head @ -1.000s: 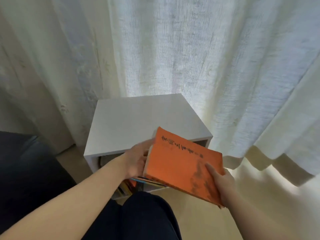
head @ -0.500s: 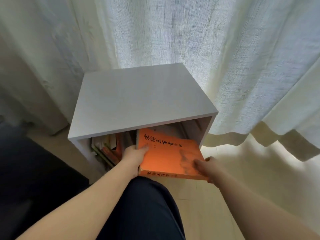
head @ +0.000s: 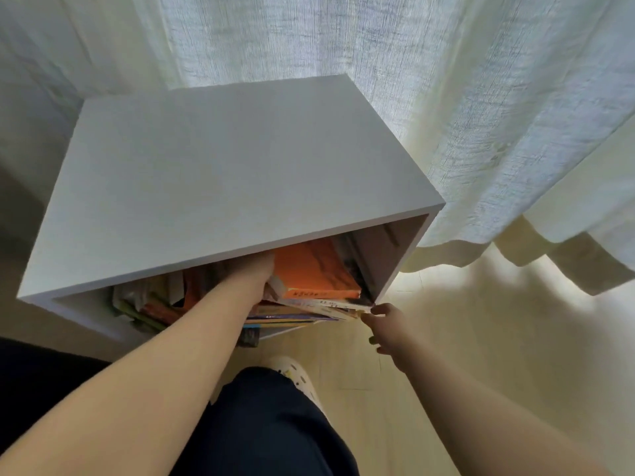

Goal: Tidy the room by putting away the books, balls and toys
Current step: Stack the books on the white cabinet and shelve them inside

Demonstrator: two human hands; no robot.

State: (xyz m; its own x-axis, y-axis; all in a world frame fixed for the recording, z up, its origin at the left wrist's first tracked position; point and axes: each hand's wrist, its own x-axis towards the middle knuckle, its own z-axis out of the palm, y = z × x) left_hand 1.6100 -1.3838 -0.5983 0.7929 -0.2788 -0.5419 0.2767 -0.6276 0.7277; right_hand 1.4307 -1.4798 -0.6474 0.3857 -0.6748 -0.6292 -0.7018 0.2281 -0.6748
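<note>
Book [head: 309,269] lay in cabinet [head: 223,183]; your left hand [head: 256,274], grip hidden, met it; right hand [head: 386,326], loose, touched stack [head: 302,316]. Remaining tidying unseen.

The far side is covered by a pale sheer curtain [head: 446,80], through which daylight is let. A white open-fronted cabinet [head: 223,183] is set before it on a light wooden floor [head: 464,338], where soft shadows are cast at right.
</note>
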